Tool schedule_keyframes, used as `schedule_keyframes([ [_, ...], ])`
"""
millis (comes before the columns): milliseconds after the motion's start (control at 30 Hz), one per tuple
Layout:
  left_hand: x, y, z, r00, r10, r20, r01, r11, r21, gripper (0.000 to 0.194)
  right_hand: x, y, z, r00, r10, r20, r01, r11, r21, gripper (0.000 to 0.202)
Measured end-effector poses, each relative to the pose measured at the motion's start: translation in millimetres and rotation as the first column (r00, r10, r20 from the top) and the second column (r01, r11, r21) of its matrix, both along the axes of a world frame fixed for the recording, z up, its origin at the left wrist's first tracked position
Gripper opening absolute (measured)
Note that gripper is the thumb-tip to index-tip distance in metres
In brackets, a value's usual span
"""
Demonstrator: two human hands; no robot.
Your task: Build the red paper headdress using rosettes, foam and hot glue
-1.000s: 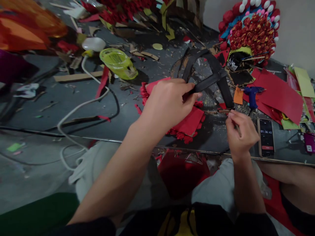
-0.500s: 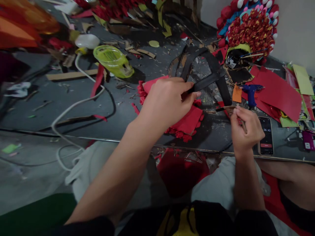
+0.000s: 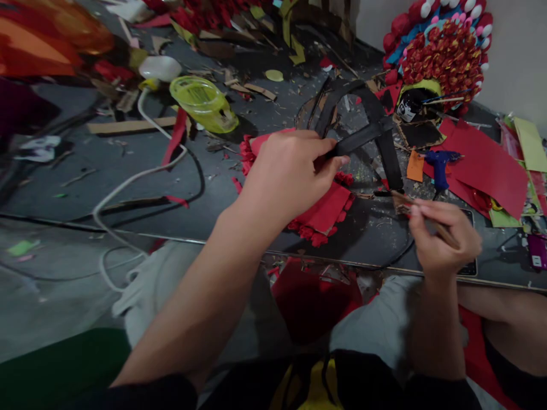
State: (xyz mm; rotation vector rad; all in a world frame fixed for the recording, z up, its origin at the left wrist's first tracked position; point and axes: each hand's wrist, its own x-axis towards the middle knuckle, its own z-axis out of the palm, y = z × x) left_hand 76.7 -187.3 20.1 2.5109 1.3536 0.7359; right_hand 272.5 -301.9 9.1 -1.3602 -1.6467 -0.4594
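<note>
My left hand (image 3: 294,171) pinches one end of a black strip of a frame of crossing black bands (image 3: 363,136), cardboard by the look of its brown edges. The frame stands partly over a red paper piece with ruffled edges (image 3: 327,213), which lies under my left hand. In my right hand (image 3: 447,233) is a slim brown stick, apparently a paintbrush (image 3: 442,229), held between thumb and fingers. Its tip points left toward the lower end of the frame, near a small brown scrap; contact cannot be made out.
Behind the frame stands a dark jar (image 3: 410,105) with sticks across it, beside a red decorated piece (image 3: 440,60). A blue glue gun (image 3: 440,165) lies by red paper (image 3: 491,162). My right hand partly covers a phone (image 3: 470,267). A yellow plastic container (image 3: 205,105) and white cable (image 3: 123,185) are left.
My right hand has shifted a little to the right and turned, so the brush lies more openly across its fingers and the hand now covers the phone. My left hand keeps its hold.
</note>
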Motion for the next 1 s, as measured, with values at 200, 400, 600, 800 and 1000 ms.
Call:
schedule_keyframes([
  [200, -0.6, 1.0, -5.6, 1.000, -0.029, -0.005, 0.029, 0.998, 0.051, 0.027, -6.9, 2.8, -6.0, 0.992, -0.090, 0.093, 0.089, 0.996, 0.007, 0.020],
  [400, -1.2, 1.1, -8.3, 0.998, -0.056, 0.011, 0.054, 0.991, 0.122, 0.024, -7.0, 5.4, -9.5, 0.992, -0.062, 0.107, 0.070, 0.995, -0.070, 0.018],
  [600, -1.3, 2.4, -11.7, 0.998, -0.057, 0.018, 0.054, 0.986, 0.159, 0.024, -8.4, 4.5, -10.0, 1.000, -0.017, 0.014, 0.019, 0.993, -0.117, 0.014],
  [800, -1.3, 0.6, -5.8, 1.000, -0.027, -0.006, 0.027, 0.994, 0.104, 0.025, -9.0, 5.1, -10.8, 0.999, -0.038, 0.033, 0.043, 0.989, -0.141, 0.013],
  [1000, -1.0, -1.3, 0.9, 1.000, -0.012, -0.013, 0.013, 0.999, 0.035, 0.025, -14.9, 5.6, -14.6, 0.998, -0.005, 0.059, 0.012, 0.993, -0.118, 0.015],
])
